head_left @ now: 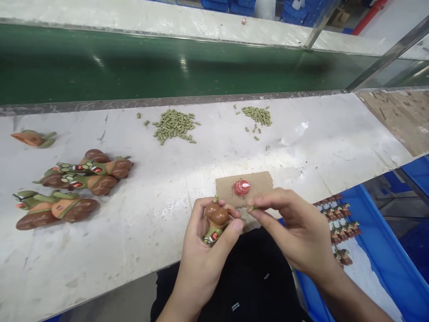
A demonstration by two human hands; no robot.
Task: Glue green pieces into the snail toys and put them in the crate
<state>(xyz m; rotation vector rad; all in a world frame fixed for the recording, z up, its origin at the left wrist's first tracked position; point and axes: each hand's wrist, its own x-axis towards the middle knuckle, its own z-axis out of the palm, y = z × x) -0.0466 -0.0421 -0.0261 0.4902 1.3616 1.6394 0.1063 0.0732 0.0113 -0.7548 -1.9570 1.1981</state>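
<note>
My left hand (208, 250) is wrapped round a brown and green toy figure (216, 214), tilted with its brown rounded end up and its face low near my palm. A small green peg juts from the figure's top. Just to the right, my right hand (291, 223) pinches a small green peg (253, 208) between thumb and forefinger, apart from the figure. Beyond both hands lies a cardboard piece (261, 180) with a glossy red blob (241, 187) on it.
Several similar figures (100, 183) lie at the left of the white table (140, 241). Two piles of green pegs (174, 125) are at the back, with a clear plastic bottle (295, 134) to their right. A green conveyor belt (134, 67) runs behind. At right, a blue crate (375, 232) holds rows of figures.
</note>
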